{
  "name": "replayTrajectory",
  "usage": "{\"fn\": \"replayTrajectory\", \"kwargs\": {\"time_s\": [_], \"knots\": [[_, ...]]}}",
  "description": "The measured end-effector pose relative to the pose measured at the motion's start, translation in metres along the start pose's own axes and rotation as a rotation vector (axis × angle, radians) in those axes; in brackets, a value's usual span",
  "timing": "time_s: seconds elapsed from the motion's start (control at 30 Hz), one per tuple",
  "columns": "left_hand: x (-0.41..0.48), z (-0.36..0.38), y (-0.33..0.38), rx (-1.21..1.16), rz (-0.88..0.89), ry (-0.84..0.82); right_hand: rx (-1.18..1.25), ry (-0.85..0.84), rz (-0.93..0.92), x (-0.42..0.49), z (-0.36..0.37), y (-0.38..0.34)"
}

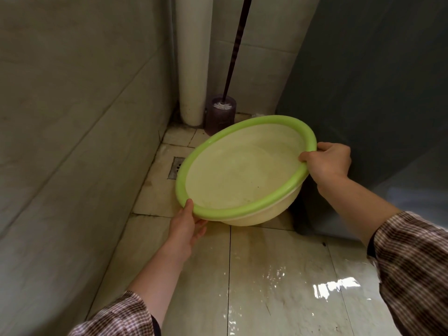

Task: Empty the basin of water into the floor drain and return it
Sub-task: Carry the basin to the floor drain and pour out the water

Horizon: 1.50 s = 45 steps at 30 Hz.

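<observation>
A round cream basin with a green rim (244, 209) hangs above the floor, tilted down toward the left. My left hand (186, 226) grips its near-left rim, thumb on top. My right hand (327, 161) grips the far-right rim. Little or no water shows inside; the bottom looks pale and nearly bare. The square metal floor drain (175, 168) lies just left of the basin, half hidden behind its rim.
A tiled wall runs along the left. In the corner stand a white pipe (194, 69) and a dark toilet-brush holder (220, 115) with a long handle. A grey-blue partition (375, 93) rises at right. The floor tiles (278, 275) are wet and shiny.
</observation>
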<state>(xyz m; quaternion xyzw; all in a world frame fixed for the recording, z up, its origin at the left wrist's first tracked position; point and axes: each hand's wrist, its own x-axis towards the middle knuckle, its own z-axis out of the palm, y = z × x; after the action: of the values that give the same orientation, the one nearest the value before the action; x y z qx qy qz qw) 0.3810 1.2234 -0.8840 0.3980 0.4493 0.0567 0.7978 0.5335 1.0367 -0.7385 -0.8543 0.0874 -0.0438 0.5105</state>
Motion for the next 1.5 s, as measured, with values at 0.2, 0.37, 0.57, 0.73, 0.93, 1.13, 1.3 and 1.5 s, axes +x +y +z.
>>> {"fn": "replayTrajectory", "kwargs": {"time_s": [0.2, 0.37, 0.57, 0.73, 0.93, 1.13, 1.3, 1.5], "knots": [[0.0021, -0.0017, -0.0008, 0.003, -0.001, 0.002, 0.004, -0.003, -0.021, 0.0006, 0.0024, -0.0018], [0.0033, -0.0011, -0.0012, -0.001, -0.010, 0.011, -0.012, -0.003, -0.037, 0.0011, 0.0034, -0.0026], [0.0025, -0.0020, 0.0002, -0.008, -0.011, 0.009, -0.004, -0.014, -0.023, 0.0025, 0.0050, -0.0036], [0.0012, -0.0020, 0.0010, -0.009, -0.008, 0.000, -0.018, -0.012, -0.040, 0.0011, 0.0044, -0.0045], [0.0001, -0.0020, -0.0006, -0.002, 0.015, -0.005, -0.002, 0.004, -0.031, 0.0017, 0.0056, -0.0043], [0.0011, -0.0018, -0.0004, -0.004, 0.002, -0.001, -0.028, -0.008, -0.044, 0.0027, 0.0067, -0.0034], [-0.0003, -0.0020, -0.0017, -0.006, -0.009, 0.002, -0.044, -0.002, -0.049, 0.0013, 0.0071, -0.0025], [-0.0014, -0.0012, -0.0009, -0.005, -0.017, 0.003, -0.052, -0.005, -0.080, 0.0005, 0.0066, -0.0031]]}}
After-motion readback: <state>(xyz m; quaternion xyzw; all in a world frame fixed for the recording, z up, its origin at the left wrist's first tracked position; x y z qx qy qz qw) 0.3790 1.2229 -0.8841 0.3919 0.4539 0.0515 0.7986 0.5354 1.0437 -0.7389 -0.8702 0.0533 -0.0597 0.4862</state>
